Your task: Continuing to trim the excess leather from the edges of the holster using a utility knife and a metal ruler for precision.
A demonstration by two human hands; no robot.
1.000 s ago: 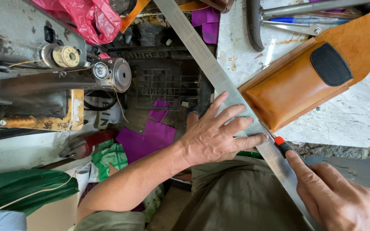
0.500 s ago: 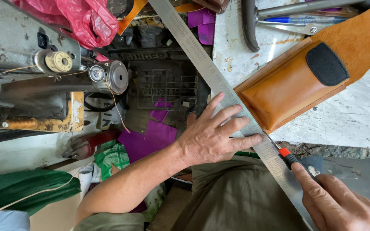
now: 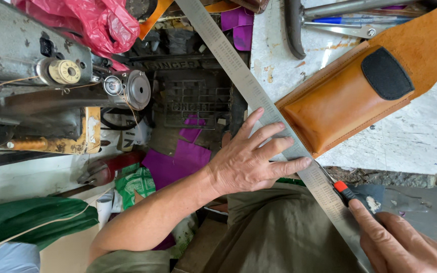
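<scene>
steel is what i see first: a long, flat, grey metal ruler (image 3: 238, 71) runs on a slant from the top middle of my view down to the lower right, its fine scale marks facing up. it lies across the edge of a pale, stained stone-like worktop (image 3: 410, 136), and its lower stretch passes over my lap, covered in olive-green cloth (image 3: 279, 237).

just beside the ruler's right edge, on the worktop, sits a tan leather pouch (image 3: 340, 101) with a black oval patch, stitched along its border. one long side of it looks to run right against the ruler, and its lower corner meets the ruler's edge.

my left hand (image 3: 251, 162) lies flat on the ruler, fingers spread wide and pressing down, the fingertips (image 3: 304, 162) reaching the ruler's right edge close to the pouch corner. it grips nothing, only bears down.

my right hand (image 3: 405, 247) is at the lower right, fingers curled closed around a small cutting knife with an orange-red tip (image 3: 344, 189); the forefinger lies stretched along its back. the knife tip sits against the ruler's right edge, just below the pouch corner. whether the blade bites into anything i cannot tell.

to the left stands a worn grey sewing machine (image 3: 31, 65), with a crumpled pink plastic bag (image 3: 87, 25) at the top and purple scraps (image 3: 178, 162) below it.
</scene>
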